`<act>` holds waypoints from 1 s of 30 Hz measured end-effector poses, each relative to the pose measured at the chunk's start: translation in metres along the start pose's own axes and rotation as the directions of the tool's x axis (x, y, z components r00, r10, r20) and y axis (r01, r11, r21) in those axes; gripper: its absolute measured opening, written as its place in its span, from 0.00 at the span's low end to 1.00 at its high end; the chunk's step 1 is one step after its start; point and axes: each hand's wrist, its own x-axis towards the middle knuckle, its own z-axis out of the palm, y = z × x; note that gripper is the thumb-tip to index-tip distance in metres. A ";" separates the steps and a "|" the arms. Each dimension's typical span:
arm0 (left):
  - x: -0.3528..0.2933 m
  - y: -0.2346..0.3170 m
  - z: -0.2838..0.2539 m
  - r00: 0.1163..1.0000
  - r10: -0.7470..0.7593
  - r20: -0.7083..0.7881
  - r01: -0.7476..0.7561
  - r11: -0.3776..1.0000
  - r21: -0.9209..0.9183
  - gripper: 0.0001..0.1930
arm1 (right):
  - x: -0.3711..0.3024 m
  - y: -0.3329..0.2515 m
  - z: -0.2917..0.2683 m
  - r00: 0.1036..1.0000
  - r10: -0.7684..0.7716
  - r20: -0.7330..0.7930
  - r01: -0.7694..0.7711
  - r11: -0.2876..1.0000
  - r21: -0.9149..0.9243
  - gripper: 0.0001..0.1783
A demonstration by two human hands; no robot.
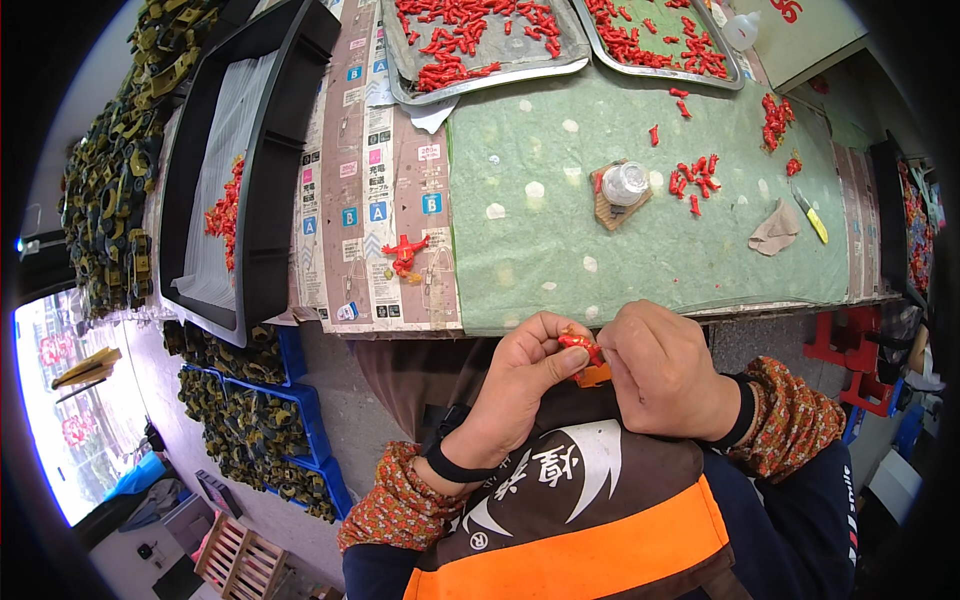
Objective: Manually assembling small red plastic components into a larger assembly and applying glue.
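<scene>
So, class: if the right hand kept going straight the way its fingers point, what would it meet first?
The right hand points left, so it would first meet the small red part pinched between both hands, then the left hand, probably.

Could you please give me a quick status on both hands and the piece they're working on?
Left hand and right hand: both pinching one small red-and-orange toy part. Held over lap, short of table edge. Nothing between the hands.

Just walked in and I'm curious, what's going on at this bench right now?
A person holds a small red and orange plastic piece between both hands, left hand and right hand, close to the body below the table edge. On the green mat lie loose red parts beside a small clear jar. Two metal trays of red parts sit farther back, a black tray to the left.
</scene>
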 end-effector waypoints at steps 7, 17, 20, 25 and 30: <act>0.000 0.000 0.001 1.000 -0.006 -0.009 0.006 1.000 0.014 0.09 | -0.001 -0.001 0.000 1.000 0.002 0.003 -0.002 1.000 -0.005 0.13; -0.001 0.000 0.000 1.000 -0.006 -0.008 0.007 1.000 0.024 0.09 | -0.002 -0.001 0.001 1.000 -0.002 0.001 0.002 1.000 -0.025 0.15; -0.001 0.000 0.001 1.000 -0.005 -0.004 0.005 1.000 0.025 0.09 | -0.002 0.000 0.001 1.000 -0.003 0.004 0.003 1.000 -0.030 0.15; -0.001 0.001 0.002 1.000 -0.006 -0.013 0.007 1.000 0.027 0.09 | -0.002 -0.001 0.000 1.000 0.003 0.007 -0.002 1.000 -0.030 0.14; -0.003 0.004 0.004 1.000 0.000 -0.015 0.000 1.000 0.012 0.09 | 0.003 -0.001 -0.009 1.000 0.010 0.027 -0.010 1.000 0.002 0.13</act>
